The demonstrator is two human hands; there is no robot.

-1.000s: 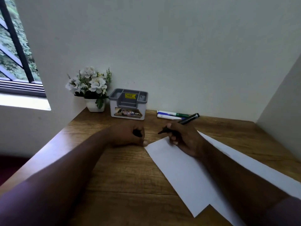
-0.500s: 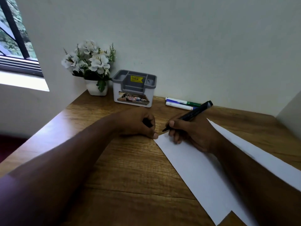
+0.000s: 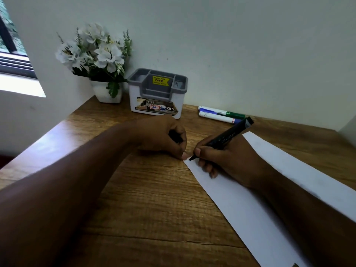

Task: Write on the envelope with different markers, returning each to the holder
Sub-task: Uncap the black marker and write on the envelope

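Note:
A long white envelope (image 3: 244,205) lies diagonally on the wooden desk (image 3: 150,205). My right hand (image 3: 227,158) rests on it and grips a black marker (image 3: 225,138), whose tip touches the envelope's far left corner. My left hand (image 3: 163,137) is curled around a small black cap (image 3: 175,136), with one fingertip pressing the envelope's corner. The grey and white holder (image 3: 158,93) stands at the back by the wall and looks empty. To its right, a green marker (image 3: 221,111) and a blue marker (image 3: 219,117) lie on the desk.
A white pot of white flowers (image 3: 96,58) stands left of the holder in the corner. A window (image 3: 11,54) is at far left. Walls close the desk at the back and at the right.
The view has tilted down and moved closer. My right hand lowered the marker tip onto the envelope's corner; my left hand stays beside it with the cap.

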